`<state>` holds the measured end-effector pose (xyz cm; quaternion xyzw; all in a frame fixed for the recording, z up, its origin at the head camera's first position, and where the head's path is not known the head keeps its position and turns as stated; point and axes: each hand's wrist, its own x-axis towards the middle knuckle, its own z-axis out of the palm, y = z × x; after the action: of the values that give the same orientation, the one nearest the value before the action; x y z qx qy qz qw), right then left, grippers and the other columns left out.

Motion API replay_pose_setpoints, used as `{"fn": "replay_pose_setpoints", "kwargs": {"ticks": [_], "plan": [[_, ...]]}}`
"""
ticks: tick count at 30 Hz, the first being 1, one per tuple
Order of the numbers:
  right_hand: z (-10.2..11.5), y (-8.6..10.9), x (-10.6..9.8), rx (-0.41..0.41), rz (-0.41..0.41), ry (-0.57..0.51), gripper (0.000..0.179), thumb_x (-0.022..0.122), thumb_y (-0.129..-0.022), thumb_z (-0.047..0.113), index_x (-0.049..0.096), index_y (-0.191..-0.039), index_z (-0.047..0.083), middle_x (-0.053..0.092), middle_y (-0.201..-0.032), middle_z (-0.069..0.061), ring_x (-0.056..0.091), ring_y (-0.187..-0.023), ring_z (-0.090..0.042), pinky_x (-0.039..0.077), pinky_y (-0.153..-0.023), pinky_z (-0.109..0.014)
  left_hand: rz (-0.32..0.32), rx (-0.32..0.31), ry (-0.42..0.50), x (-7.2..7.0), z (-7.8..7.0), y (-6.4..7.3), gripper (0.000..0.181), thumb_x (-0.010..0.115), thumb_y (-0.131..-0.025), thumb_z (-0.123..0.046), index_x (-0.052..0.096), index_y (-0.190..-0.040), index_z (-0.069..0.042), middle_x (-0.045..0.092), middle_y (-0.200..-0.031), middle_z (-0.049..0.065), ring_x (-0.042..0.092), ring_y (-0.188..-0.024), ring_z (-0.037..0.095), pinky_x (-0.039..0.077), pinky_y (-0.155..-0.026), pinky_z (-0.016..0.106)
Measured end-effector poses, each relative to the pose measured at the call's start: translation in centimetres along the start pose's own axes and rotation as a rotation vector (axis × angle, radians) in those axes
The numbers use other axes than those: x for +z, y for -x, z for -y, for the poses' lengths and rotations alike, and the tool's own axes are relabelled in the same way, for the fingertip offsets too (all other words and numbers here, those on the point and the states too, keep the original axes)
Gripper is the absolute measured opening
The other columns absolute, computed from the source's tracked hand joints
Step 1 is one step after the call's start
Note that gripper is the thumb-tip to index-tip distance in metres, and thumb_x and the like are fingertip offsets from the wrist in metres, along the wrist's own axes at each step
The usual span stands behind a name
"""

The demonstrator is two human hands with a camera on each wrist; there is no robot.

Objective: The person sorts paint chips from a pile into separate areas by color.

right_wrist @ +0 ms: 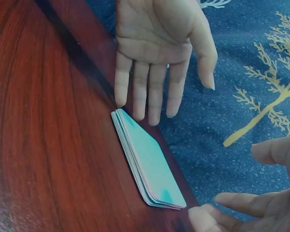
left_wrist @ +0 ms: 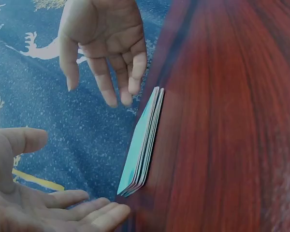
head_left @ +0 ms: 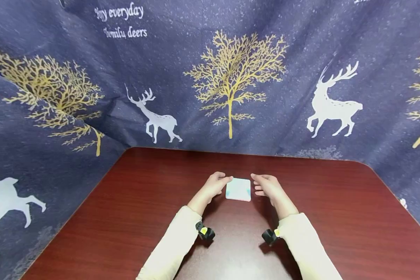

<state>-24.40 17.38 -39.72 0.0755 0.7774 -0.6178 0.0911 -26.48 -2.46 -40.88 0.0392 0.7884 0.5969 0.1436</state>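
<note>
A stack of thin, square cards [head_left: 238, 189] with rounded corners lies flat on the table, pale whitish-blue on top. Layered edges show in the left wrist view, where the stack [left_wrist: 141, 145] has a slight gap between its upper and lower cards. To its left is my left hand [head_left: 214, 186], fingers extended and thumb at the stack's upper left corner; whether it touches cannot be made out. On the other side my right hand [head_left: 269, 186] stands a little apart from the stack, fingers loosely extended. Both palms face inward and hold nothing.
The stack lies on a reddish-brown wooden table [head_left: 154, 194] with rounded far corners. Behind and beside it hangs a dark blue cloth [head_left: 203, 132] printed with deer and golden trees. Each sleeved wrist wears a small black camera [head_left: 207, 234].
</note>
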Motion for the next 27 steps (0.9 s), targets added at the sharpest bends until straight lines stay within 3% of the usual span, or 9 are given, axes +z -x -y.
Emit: {"fn": "replay_pose_setpoints", "kwargs": {"ticks": [6,13,27], "plan": [[0.0,-0.2,0.6,0.029,0.032,0.035,0.057,0.049,-0.097,0.029,0.040,-0.135,-0.012,0.046,-0.132,-0.034,0.053,-0.116,-0.040,0.053,-0.090,-0.037,0.002,0.010,-0.036,0.3,0.0,0.3,0.063,0.057,-0.093,-0.029,0.035,-0.139,0.008,0.042,-0.141,0.026,0.047,-0.127,0.037,0.046,-0.098,0.050],[-0.1,-0.1,1.1,0.044,0.053,0.060,0.059,0.051,-0.096,0.031,0.040,-0.135,-0.012,0.049,-0.129,-0.033,0.055,-0.113,-0.038,0.054,-0.086,-0.038,-0.006,0.024,-0.121,0.7,0.2,0.4,0.065,0.057,-0.092,-0.031,0.036,-0.138,0.011,0.042,-0.141,0.026,0.044,-0.129,0.036,0.039,-0.104,0.050],[0.4,0.1,1.2,0.017,0.085,0.097,0.062,0.050,-0.097,0.032,0.034,-0.141,-0.007,0.045,-0.136,-0.031,0.050,-0.123,-0.041,0.050,-0.094,-0.043,-0.044,0.058,-0.152,1.0,0.2,0.3,0.062,0.060,-0.089,-0.027,0.042,-0.133,0.014,0.048,-0.136,0.028,0.048,-0.125,0.035,0.040,-0.104,0.048]]}}
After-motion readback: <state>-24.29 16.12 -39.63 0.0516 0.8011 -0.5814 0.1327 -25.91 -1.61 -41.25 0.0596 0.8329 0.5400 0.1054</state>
